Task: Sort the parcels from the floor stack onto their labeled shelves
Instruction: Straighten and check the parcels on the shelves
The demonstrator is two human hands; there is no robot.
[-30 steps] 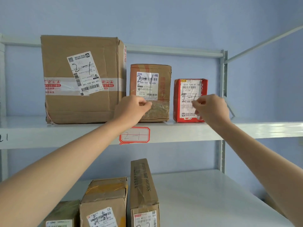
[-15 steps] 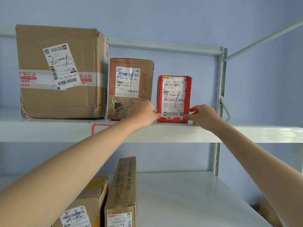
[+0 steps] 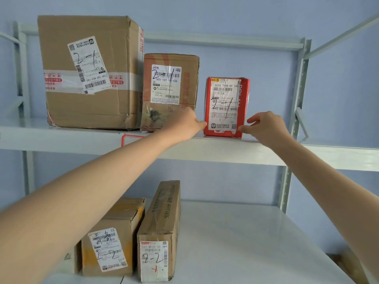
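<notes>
A small red parcel (image 3: 226, 107) marked "2-1" stands upright on the upper shelf (image 3: 61, 138), right of two brown cartons. My left hand (image 3: 184, 125) presses its fingertips against the parcel's lower left corner. At the lower right corner, my right hand (image 3: 266, 129) pinches the parcel with thumb and fingers. The parcel sits flat on the shelf between both hands. A red-bordered shelf tag (image 3: 131, 139) on the shelf's front edge is mostly hidden by my left forearm.
A large carton (image 3: 90, 72) and a medium carton (image 3: 170, 89), both marked "2-1", fill the upper shelf's left part. On the lower shelf (image 3: 256, 242) stand two "2-2" cartons (image 3: 114, 240) (image 3: 160, 232). A grey upright post (image 3: 297, 103) rises right of the red parcel.
Both hands dropped from the front of the cartons to the red parcel's lower corners and stay there. The view shifted, bringing the shelf closer.
</notes>
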